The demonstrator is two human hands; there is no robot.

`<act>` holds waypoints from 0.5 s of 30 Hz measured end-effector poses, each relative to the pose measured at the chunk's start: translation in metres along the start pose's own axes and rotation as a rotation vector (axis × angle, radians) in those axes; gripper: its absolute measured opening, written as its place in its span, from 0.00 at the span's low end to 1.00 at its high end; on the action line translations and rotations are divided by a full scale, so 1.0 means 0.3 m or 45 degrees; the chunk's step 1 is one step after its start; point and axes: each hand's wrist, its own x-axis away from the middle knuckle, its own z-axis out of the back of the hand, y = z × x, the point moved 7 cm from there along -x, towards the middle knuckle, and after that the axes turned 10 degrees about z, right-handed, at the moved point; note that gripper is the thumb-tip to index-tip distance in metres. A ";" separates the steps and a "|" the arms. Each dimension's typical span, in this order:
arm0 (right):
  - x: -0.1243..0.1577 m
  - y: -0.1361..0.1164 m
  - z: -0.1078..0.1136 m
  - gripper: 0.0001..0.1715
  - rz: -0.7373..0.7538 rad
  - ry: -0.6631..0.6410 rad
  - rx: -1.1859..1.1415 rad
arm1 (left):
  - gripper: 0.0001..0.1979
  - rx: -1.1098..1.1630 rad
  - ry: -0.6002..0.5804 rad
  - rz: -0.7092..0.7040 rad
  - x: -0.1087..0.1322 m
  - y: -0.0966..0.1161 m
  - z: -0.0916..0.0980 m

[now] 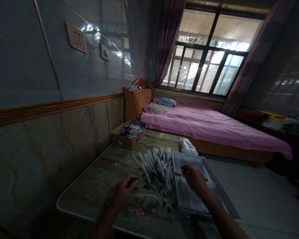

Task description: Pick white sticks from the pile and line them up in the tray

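Note:
A loose heap of white pen barrels lies in the middle of the table. To its right stands a white tray with pens laid in rows. My left hand rests on the table just left of the heap, fingers curled and pinched at small dark parts; what they hold is too small to make out. My right hand hovers over the tray's rows, fingers bent down at a dark piece near its left edge.
A cardboard box filled with pens sits at the table's far left corner. A white bag lies at the far edge. Behind is a bed with pink checked cover, a wall to the left, a window beyond.

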 end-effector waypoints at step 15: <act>-0.073 -0.342 -0.098 0.15 0.591 -0.339 0.419 | 0.11 -0.038 0.001 -0.027 0.005 0.005 0.002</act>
